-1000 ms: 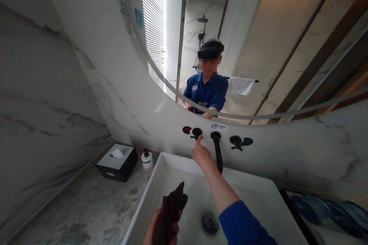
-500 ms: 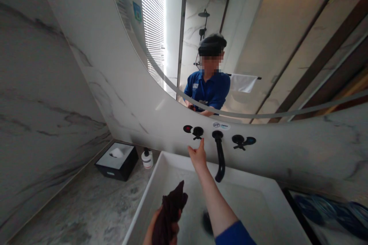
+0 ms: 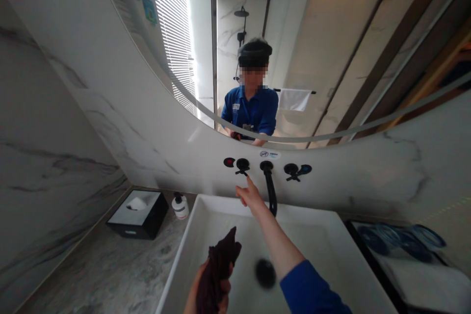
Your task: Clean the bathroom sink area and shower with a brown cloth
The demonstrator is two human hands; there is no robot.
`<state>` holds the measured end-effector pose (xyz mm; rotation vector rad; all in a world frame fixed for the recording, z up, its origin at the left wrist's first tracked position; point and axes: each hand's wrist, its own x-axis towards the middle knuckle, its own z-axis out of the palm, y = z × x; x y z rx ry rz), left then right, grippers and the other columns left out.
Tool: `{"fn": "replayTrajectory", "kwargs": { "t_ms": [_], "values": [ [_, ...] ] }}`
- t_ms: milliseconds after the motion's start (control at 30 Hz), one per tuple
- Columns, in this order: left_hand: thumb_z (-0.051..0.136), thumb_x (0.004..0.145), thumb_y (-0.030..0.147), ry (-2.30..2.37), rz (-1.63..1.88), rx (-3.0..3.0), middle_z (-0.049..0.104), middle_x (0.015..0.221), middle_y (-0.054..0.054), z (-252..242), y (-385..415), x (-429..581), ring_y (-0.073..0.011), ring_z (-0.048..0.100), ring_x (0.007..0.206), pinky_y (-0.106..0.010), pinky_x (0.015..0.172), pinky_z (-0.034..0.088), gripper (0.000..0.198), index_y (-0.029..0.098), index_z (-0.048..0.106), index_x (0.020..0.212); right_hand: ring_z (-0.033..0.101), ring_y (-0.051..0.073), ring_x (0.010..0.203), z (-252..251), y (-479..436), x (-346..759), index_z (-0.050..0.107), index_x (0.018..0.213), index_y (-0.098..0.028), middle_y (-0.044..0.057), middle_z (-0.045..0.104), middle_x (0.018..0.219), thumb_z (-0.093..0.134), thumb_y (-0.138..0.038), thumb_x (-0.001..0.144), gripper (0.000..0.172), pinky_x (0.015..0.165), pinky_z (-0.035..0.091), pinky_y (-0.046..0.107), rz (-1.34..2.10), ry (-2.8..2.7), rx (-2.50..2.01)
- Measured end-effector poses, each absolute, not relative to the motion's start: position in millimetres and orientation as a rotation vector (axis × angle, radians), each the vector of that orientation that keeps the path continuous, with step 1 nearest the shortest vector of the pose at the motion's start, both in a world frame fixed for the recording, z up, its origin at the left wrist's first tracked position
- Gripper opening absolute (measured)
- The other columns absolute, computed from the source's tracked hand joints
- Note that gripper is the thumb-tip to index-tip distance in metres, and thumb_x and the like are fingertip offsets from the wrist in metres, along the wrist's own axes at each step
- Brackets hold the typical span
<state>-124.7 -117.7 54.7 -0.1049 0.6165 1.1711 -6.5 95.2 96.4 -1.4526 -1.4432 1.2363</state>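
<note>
My left hand (image 3: 224,294) is wrapped around a bunched, dark maroon cloth (image 3: 217,274) above the left part of the white sink (image 3: 180,255). The cloth's twisted tip points up and away from me. My right hand (image 3: 251,195) reaches over the basin with the index finger stretched out and the thumb apart. That fingertip is at the lower side of the black cross-shaped tap handle (image 3: 242,167) by the red mark; whether it touches I cannot tell. Nothing is held in this hand. Right of it, the black spout (image 3: 270,184) curves down, partly behind my wrist.
On the grey stone counter (image 3: 88,270) stand a tissue box (image 3: 140,213) and a white pump bottle (image 3: 180,206). A second tap handle (image 3: 292,171) is on the right. A black-edged tray (image 3: 371,267) holds blue packaged items. The mirror (image 3: 331,59) hangs above, and a dark drain (image 3: 265,274) sits in the basin.
The view has shifted, so the wall fittings sit further left. The right hand stays by the left tap handle, its fingertip slightly lower on it. The left hand keeps its hold on the cloth.
</note>
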Motion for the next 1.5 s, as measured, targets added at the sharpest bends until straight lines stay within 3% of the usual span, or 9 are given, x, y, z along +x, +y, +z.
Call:
{"fn": "replayTrajectory", "kwargs": {
  "t_ms": [167,300,467,633,800,933,1100,1300,1500],
  "values": [
    [0.046,0.09,0.032,0.643,1.216,-0.215,0.068,0.085,-0.013,78.5,-121.3,-123.2,-0.0093,0.055,0.048,-0.015,0.034,0.034,0.028,0.008,0.056,0.1,0.057,0.019,0.103,23.8,16.4,26.9,0.034,0.139,-0.026,0.011,0.052,0.127,0.063,-0.059,0.068,0.083,0.068,0.049,0.025,1.672,-1.123,-1.172],
    [0.03,0.094,0.041,0.606,1.251,-0.253,0.064,0.082,-0.016,98.7,-125.0,-119.8,-0.0073,0.048,0.046,-0.013,0.033,0.029,0.042,0.01,0.058,0.098,0.054,0.021,0.111,-17.5,-39.7,41.5,0.03,0.141,-0.027,0.012,0.048,0.133,0.054,-0.067,0.07,0.085,0.075,0.05,0.03,1.879,-1.007,-1.127],
    [0.029,0.094,0.04,0.621,1.236,-0.256,0.062,0.085,-0.017,105.7,-128.8,-116.6,-0.0062,0.046,0.048,-0.012,0.034,0.03,0.044,0.006,0.058,0.098,0.053,0.027,0.116,-7.9,-68.2,63.7,0.049,0.13,-0.019,0.013,0.057,0.126,0.053,-0.041,0.081,0.055,0.096,0.042,0.042,1.587,-1.95,-1.459],
    [0.031,0.094,0.037,0.633,1.219,-0.27,0.061,0.088,-0.017,98.1,-129.3,-119.3,-0.0059,0.047,0.05,-0.013,0.035,0.033,0.041,0.005,0.055,0.102,0.021,0.039,0.137,-5.8,-83.2,90.6,0.044,0.135,-0.008,0.023,0.029,0.147,0.064,-0.012,0.066,0.072,0.109,0.015,0.059,1.16,-2.339,-1.897],
    [0.03,0.094,0.038,0.631,1.202,-0.305,0.061,0.088,-0.016,98.2,-126.3,-119.4,-0.0057,0.046,0.049,-0.012,0.035,0.032,0.043,0.004,0.052,0.106,0.027,0.035,0.136,-3.0,-82.2,92.8,0.038,0.139,-0.009,0.023,0.03,0.146,0.061,-0.018,0.072,0.07,0.11,0.017,0.055,1.115,-2.384,-1.902],
    [0.028,0.094,0.042,0.625,1.178,-0.321,0.062,0.086,-0.016,102.7,-123.4,-113.4,-0.005,0.045,0.047,-0.011,0.033,0.029,0.046,0.006,0.054,0.104,0.045,0.028,0.124,7.9,-77.0,68.8,0.02,0.146,-0.02,0.019,0.038,0.143,0.063,-0.047,0.073,0.088,0.097,0.039,0.047,1.776,-1.685,-1.3],
    [0.026,0.093,0.048,0.574,1.055,-0.288,0.065,0.083,-0.016,100.5,-126.7,-94.6,-0.0054,0.045,0.043,-0.012,0.031,0.027,0.053,0.007,0.059,0.099,0.055,0.027,0.112,26.5,-60.0,25.2,0.045,0.127,-0.029,0.01,0.051,0.132,0.054,-0.079,0.062,0.082,0.087,0.046,0.042,1.956,-0.817,-0.777],
    [0.05,0.086,0.046,0.822,0.994,0.007,0.068,0.083,-0.012,68.9,-126.1,-81.6,-0.0105,0.053,0.046,-0.017,0.035,0.033,0.04,0.012,0.061,0.105,0.061,0.019,0.076,51.5,-28.3,27.7,0.059,0.08,-0.019,0.004,0.064,0.085,0.074,-0.056,0.057,0.046,0.071,0.047,0.031,1.816,-0.749,-0.857],
    [0.075,0.065,0.036,1.016,1.004,1.04,0.061,0.119,-0.015,19.2,-95.2,-86.1,-0.0251,0.058,0.103,-0.033,0.09,0.045,0.083,0.01,0.038,0.135,0.055,0.015,0.07,28.0,-23.2,42.8,0.063,0.08,-0.016,-0.001,0.06,0.071,0.074,-0.041,0.058,0.035,0.069,0.043,0.027,1.521,-1.113,-1.257]
  ]
}}
